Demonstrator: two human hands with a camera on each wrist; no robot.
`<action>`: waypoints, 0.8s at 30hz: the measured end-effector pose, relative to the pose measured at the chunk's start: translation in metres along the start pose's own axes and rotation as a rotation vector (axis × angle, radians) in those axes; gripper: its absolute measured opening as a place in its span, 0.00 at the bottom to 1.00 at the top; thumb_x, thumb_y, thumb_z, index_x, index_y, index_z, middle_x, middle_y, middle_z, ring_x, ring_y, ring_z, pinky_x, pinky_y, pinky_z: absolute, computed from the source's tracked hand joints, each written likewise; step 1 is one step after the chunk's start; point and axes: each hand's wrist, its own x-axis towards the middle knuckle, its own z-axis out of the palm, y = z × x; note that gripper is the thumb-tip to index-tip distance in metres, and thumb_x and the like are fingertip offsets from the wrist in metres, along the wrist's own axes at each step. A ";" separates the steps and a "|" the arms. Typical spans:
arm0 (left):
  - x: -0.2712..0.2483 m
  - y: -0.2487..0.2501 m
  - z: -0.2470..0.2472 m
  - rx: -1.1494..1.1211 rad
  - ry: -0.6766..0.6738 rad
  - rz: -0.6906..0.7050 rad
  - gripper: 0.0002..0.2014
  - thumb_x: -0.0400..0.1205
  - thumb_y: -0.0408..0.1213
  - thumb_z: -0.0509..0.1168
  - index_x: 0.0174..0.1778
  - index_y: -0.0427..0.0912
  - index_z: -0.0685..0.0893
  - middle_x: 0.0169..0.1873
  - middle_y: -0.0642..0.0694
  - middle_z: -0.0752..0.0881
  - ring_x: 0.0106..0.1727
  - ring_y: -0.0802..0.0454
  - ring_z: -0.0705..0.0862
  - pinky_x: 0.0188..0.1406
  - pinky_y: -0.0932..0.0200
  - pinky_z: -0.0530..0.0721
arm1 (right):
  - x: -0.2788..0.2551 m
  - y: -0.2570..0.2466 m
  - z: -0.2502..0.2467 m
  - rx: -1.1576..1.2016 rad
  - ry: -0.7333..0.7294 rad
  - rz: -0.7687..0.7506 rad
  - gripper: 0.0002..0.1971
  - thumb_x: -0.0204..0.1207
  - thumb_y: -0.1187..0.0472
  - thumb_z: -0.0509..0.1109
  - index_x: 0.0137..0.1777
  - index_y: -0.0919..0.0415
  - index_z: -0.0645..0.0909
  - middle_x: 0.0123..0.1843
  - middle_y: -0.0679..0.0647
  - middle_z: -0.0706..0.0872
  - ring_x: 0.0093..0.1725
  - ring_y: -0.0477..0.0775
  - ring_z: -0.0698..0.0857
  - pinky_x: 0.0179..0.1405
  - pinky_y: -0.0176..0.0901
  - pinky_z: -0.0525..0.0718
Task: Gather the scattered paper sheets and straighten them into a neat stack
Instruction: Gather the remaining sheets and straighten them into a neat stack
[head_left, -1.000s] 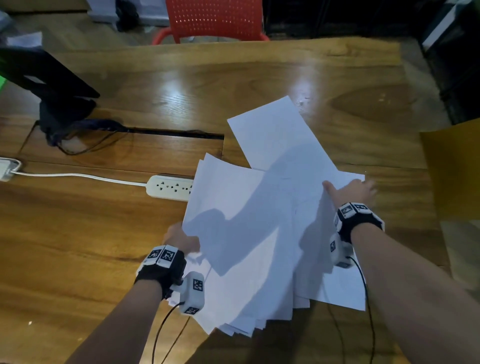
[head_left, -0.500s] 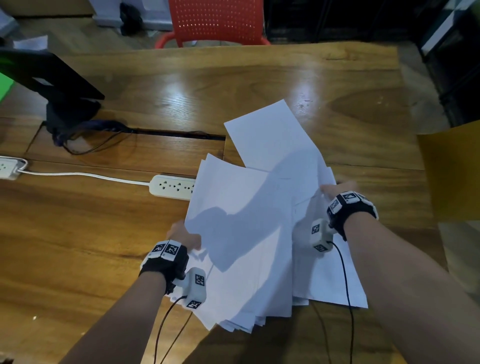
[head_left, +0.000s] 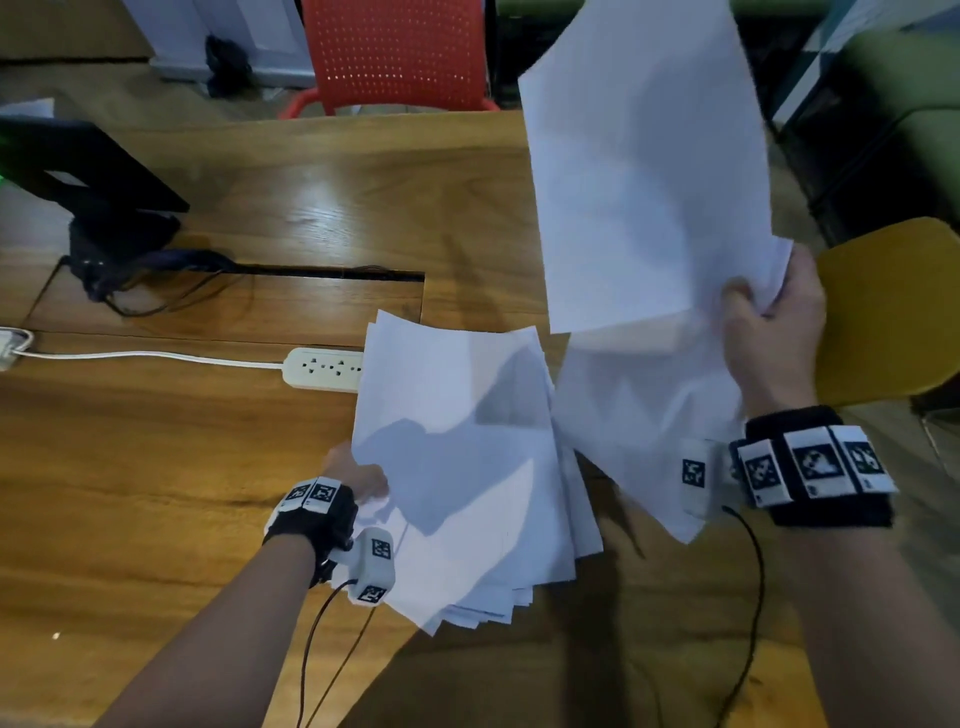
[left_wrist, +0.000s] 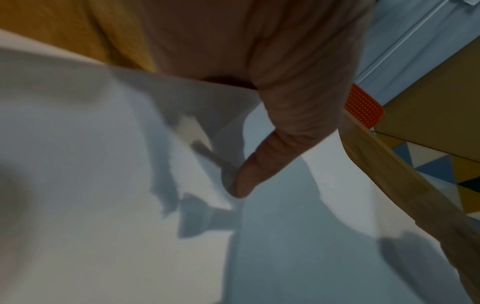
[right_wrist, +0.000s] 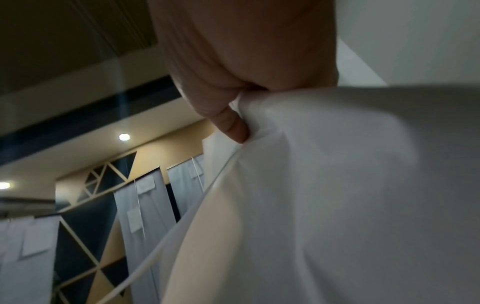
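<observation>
White power strip (head_left: 323, 368) partly under paper sheets (head_left: 467, 467); red chair (head_left: 395, 52) behind table (head_left: 156, 467).

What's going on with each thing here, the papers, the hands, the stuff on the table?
Left hand: grips the left edge of the fanned stack.
Fanned stack: uneven, edges splayed, low over the table.
Right hand: pinches the raised sheets.
Raised sheets: lifted high, bent at the grip.
Power strip: on the table, partly under paper.
Red chair: behind the table.
</observation>
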 end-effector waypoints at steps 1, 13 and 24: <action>-0.004 -0.003 0.000 -0.007 -0.034 0.002 0.13 0.69 0.27 0.71 0.48 0.34 0.81 0.39 0.45 0.85 0.35 0.48 0.82 0.27 0.63 0.79 | -0.004 -0.004 -0.005 0.005 -0.003 0.023 0.19 0.73 0.64 0.63 0.64 0.58 0.76 0.55 0.55 0.83 0.51 0.53 0.83 0.39 0.38 0.82; -0.040 -0.031 0.005 0.080 -0.124 0.126 0.19 0.75 0.25 0.61 0.63 0.37 0.80 0.53 0.38 0.86 0.47 0.43 0.82 0.39 0.60 0.80 | -0.044 -0.055 0.002 0.231 -0.009 0.126 0.15 0.72 0.66 0.62 0.54 0.47 0.79 0.52 0.52 0.87 0.53 0.54 0.87 0.54 0.56 0.88; -0.050 -0.032 0.017 -0.013 -0.171 0.219 0.20 0.76 0.28 0.68 0.65 0.42 0.82 0.54 0.42 0.88 0.55 0.43 0.86 0.48 0.54 0.84 | -0.062 -0.016 0.045 0.074 -0.125 0.124 0.22 0.75 0.67 0.62 0.71 0.63 0.74 0.65 0.59 0.84 0.61 0.55 0.83 0.64 0.53 0.82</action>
